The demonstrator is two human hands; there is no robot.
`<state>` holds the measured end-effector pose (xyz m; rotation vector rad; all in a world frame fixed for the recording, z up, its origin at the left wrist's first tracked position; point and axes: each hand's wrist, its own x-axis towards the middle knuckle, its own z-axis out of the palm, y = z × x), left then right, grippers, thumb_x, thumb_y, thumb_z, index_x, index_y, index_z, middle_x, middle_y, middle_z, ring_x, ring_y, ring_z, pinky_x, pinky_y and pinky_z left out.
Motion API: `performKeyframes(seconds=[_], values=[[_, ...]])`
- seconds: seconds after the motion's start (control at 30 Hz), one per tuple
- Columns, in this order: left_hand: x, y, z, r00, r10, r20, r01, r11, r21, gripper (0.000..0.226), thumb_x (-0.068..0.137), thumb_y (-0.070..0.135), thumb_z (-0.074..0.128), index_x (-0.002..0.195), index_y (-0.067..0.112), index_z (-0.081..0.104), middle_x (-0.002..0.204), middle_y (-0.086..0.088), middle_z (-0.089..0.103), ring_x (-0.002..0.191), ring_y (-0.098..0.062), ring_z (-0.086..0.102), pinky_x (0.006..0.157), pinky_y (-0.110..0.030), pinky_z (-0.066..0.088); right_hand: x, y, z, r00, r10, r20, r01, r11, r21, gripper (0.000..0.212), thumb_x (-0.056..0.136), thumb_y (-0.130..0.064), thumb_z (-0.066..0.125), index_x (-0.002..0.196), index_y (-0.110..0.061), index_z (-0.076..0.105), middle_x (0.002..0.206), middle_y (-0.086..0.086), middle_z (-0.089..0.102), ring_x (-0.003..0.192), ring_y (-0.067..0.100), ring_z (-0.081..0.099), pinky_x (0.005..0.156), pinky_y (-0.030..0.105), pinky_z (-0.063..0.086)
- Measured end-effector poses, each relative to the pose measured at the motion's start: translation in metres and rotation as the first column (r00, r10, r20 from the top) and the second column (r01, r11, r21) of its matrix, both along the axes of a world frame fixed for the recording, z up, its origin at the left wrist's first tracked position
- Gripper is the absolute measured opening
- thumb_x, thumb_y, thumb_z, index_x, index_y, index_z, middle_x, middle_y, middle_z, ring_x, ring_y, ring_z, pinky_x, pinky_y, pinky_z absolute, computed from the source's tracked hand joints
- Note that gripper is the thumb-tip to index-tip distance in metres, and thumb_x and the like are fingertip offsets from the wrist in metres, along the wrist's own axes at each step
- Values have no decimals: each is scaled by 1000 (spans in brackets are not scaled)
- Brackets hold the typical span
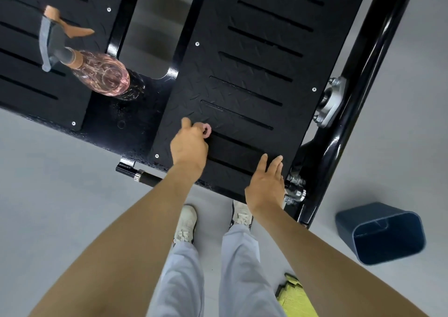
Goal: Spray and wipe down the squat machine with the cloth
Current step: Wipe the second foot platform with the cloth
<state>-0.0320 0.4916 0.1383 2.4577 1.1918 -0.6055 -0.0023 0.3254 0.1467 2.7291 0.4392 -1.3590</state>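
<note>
The squat machine's black footplate (254, 74) has diamond tread and long slots. My left hand (190, 144) is over its near part and pinches a small pink ring-shaped thing (207, 130) between curled fingers. My right hand (266, 183) hovers at the plate's near edge with fingers straight and spread, holding nothing. A pink see-through spray bottle (101, 74) with a grey and orange trigger head stands on the left plate (36, 74). A yellow-green cloth (294, 295) lies on the floor by my right leg.
A dark blue bin (385, 234) lies tipped on the grey floor at the right. The machine's black frame tube (368, 57) and bolted bearing (331, 101) run along the plate's right side. A black handle (145, 177) sticks out at the near edge. My shoes stand just below the plate.
</note>
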Motion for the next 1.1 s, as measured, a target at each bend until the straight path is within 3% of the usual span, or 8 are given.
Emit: performKeyframes(seconds=[0.13, 0.23, 0.37, 0.53, 0.63, 0.8, 0.93, 1.1], values=[[14, -44, -1, 977, -212, 11, 212, 974, -76, 41, 88, 1, 49, 127, 13, 53, 126, -11, 41, 98, -30, 56, 66, -32, 34, 2, -2, 1, 996, -81, 32, 79, 996, 48, 81, 93, -17, 53, 151, -2, -1, 158, 22, -5, 147, 30, 8, 118, 36, 21], [29, -76, 0, 932, -362, 37, 361, 910, -205, 33, 93, 9, 49, 126, 12, 53, 128, -10, 40, 99, -29, 57, 66, -32, 36, 9, -3, 1, 982, -185, 50, 178, 978, 109, 63, 91, -11, 53, 147, -5, 25, 157, 17, 16, 136, 31, 38, 107, 39, 39], [42, -79, -1, 900, -428, 78, 432, 860, -273, 25, 93, 13, 51, 117, 8, 56, 122, -8, 44, 94, -30, 59, 64, -33, 35, 28, -11, 1, 959, -247, 135, 218, 955, 203, 43, 90, -4, 49, 133, -8, 46, 132, 12, 52, 117, 29, 53, 98, 40, 44], [43, -50, 1, 935, -285, 213, 313, 942, -117, 25, 85, 3, 51, 108, 9, 58, 112, -7, 49, 81, -31, 58, 58, -33, 33, 53, -11, -1, 958, -196, 209, 140, 956, 256, 58, 89, -4, 54, 144, -5, 35, 153, 11, 27, 138, 25, 31, 113, 37, 30], [59, -50, -3, 900, -355, 253, 378, 925, -46, 33, 84, -3, 53, 112, 11, 63, 111, -8, 50, 72, -22, 48, 54, -29, 32, 66, -7, -3, 972, -173, 157, 130, 958, 254, 66, 89, -4, 55, 148, -5, 26, 159, 10, 12, 145, 23, 18, 117, 37, 24], [86, -67, -13, 670, -697, 255, 703, 706, 86, 26, 52, 3, 85, 72, 7, 69, 81, -9, 58, 59, -22, 56, 39, -22, 34, 74, -10, -3, 976, -205, 73, 176, 941, 288, 61, 86, 2, 51, 144, -9, 36, 160, 7, 13, 139, 25, 31, 111, 41, 33], [78, -56, -18, 522, -839, 154, 828, 542, 147, 32, 53, 12, 82, 82, 6, 71, 81, -11, 61, 62, -26, 58, 45, -26, 43, 78, -15, 1, 997, -69, 37, 60, 974, 218, 69, 89, -6, 52, 150, -5, 21, 160, 8, 2, 142, 22, 26, 119, 38, 18], [62, -20, -13, 624, -780, 49, 753, 617, 229, 45, 58, 2, 73, 104, 4, 69, 94, -15, 59, 79, -34, 59, 62, -37, 49, 78, -13, 1, 1000, -21, -8, 22, 986, 168, 78, 92, -15, 54, 151, 0, 5, 160, 10, -10, 147, 21, 12, 121, 37, 11]])
